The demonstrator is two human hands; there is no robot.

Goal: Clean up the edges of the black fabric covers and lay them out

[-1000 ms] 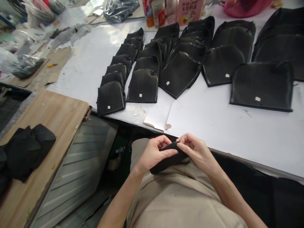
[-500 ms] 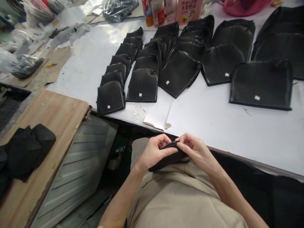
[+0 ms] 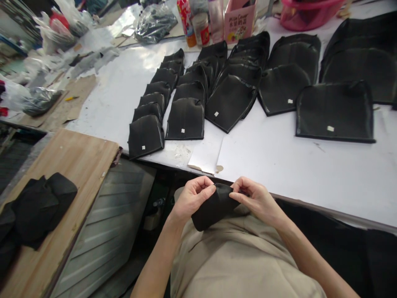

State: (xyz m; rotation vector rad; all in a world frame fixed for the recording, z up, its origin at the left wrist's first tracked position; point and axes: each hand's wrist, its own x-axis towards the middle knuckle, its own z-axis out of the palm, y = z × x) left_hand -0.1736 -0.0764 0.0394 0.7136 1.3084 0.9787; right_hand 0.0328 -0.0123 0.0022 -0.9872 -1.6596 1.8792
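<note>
Over our lap, just beyond the near edge of the white-topped table (image 3: 279,165), we've got a black piece (image 3: 214,211) of sheet material up in both hands. Our left hand (image 3: 192,199) is closed in a pinch, thumb and curled fingers gripping the top edge at its left part. Our right hand (image 3: 257,199) pinches that same edge further right, thumb and index finger together, and a short stretch of edge shows between the two grips. Down hangs the rest, its lower left corner rounded, right against our beige clothing (image 3: 242,256). Across the table, five overlapping rows of black pieces (image 3: 185,118) fan away from us, and look, each row's nearest one carries a small white sticker (image 3: 182,130). Behind them we see a red and orange bottle (image 3: 186,25), a jar (image 3: 201,31) with a red label, a pink box (image 3: 238,25), and on the far right a pink basin (image 3: 310,15). Over at far left, a yellow tool (image 3: 71,98) lies on brown cardboard (image 3: 83,89), near a clear plastic bag (image 3: 39,99) with dark contents. Nearer, on our left, crumpled black cloth (image 3: 37,207) sits on a wooden board (image 3: 89,155).
</note>
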